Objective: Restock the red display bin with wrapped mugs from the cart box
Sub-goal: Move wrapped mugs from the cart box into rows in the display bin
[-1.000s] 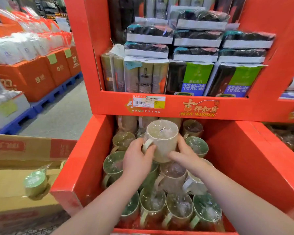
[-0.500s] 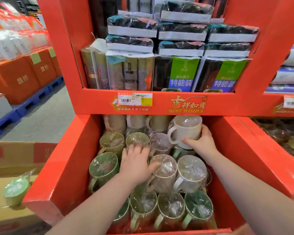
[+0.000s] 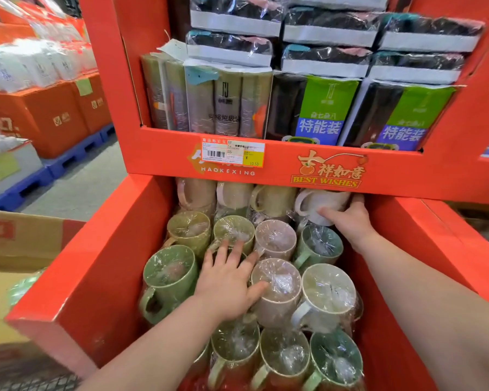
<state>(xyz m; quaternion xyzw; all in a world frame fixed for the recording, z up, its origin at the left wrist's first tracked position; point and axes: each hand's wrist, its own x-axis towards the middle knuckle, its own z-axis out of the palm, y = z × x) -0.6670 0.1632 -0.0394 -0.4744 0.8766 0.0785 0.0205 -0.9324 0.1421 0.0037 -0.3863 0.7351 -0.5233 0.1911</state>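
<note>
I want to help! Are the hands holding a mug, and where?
The right hand grips the white mug round its body, opposite the handle. The left hand holds nothing; it rests flat on the wrapped mugs.

We are in a retail store, out on its sales floor. We see a red printed cardboard display bin (image 3: 102, 263) packed with plastic-wrapped ceramic mugs (image 3: 168, 273) in green, beige and pink. On the shelf lip above it sits a white-and-yellow paper price label (image 3: 233, 151) with a barcode and a price. Higher up we find shrink-wrapped packs of rolled bags (image 3: 319, 108) stacked for sale. Across a grey concrete aisle floor (image 3: 91, 182), orange cardboard cartons (image 3: 51, 119) topped with more bagged goods stand on blue pallets (image 3: 65, 162).
</note>
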